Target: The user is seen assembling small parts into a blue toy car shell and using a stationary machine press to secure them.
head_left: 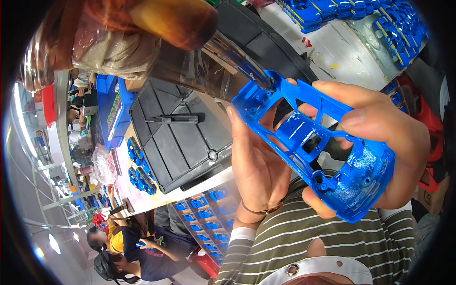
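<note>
Two bare hands are gripping a blue plastic shell [327, 152] close under the camera, above a striped shirt [304, 242]. Below the shell, the left hand [259, 166] is cupping its underside with the palm turned up, fingers stretching along its left edge, and a thin band is circling that wrist. Right of the shell, the right hand [380, 137] is clamping it, the thumb lying across the top rail and the other fingers curling around the wide rounded end, so both hands are closed on the same piece. The shell is tilting, its narrow end pointing up and left, its open ribbed inside facing the camera.

At that narrow end, a clear tube with a dark tip [237, 59] is touching the shell, coming down from a blurred amber handle [171, 19] wrapped in clear film at the top of the view; I cannot tell what is holding it.

Left of the shell, a black moulded tray [175, 142] is lying on the white bench [342, 52], with a dark pen-like tool [175, 118] resting on it. Below the tray, a rack of small blue parts [209, 213] is sitting. Above and right of the shell, stacks of blue shells [351, 14] are piling at the bench's far edge. Far left of the shell, another person [137, 247] in dark clothing is sitting at a long bench.
</note>
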Motion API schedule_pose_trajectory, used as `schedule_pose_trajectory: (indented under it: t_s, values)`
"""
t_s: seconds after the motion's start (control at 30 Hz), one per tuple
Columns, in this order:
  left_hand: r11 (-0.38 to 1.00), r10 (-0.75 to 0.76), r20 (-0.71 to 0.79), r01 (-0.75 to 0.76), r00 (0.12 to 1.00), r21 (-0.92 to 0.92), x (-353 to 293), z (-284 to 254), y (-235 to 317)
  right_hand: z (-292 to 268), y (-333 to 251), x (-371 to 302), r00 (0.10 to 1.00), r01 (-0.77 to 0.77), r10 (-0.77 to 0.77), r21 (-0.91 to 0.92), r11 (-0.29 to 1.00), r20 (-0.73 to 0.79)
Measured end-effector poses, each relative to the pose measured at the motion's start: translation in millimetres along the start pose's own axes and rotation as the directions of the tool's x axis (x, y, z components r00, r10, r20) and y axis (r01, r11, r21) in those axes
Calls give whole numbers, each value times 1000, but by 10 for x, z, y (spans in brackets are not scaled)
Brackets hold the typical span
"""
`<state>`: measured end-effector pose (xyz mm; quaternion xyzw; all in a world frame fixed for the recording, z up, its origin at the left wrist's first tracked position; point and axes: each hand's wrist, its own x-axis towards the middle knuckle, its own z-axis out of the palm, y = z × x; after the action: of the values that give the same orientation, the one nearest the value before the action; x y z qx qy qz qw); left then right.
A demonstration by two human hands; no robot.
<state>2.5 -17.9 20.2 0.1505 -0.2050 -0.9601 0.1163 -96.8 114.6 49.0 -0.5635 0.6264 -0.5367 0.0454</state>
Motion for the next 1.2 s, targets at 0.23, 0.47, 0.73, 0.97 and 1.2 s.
schedule_pose_trajectory:
  t_s: [0.23,0.47,0.73,0.97,1.2]
  values:
    - [986,97,330,-45,939,-161,33,-284,-172,28,-52,-63,994,-106,95,-205,973,-61]
    - [991,51,322,-9,945,-131,49,-257,-297,-3,-83,-135,996,-88,83,-244,966,-33]
    - [981,-128,6,126,992,148,-262,-319,-188,116,-181,-394,995,102,-101,-388,916,24]
    - [972,-56,-122,82,991,220,-1094,-845,59,415,-261,-534,825,473,-353,-199,858,441]
    - [223,974,-189,-717,128,660,-2287,-1549,1068,367,-233,-724,924,327,-250,-256,910,289]
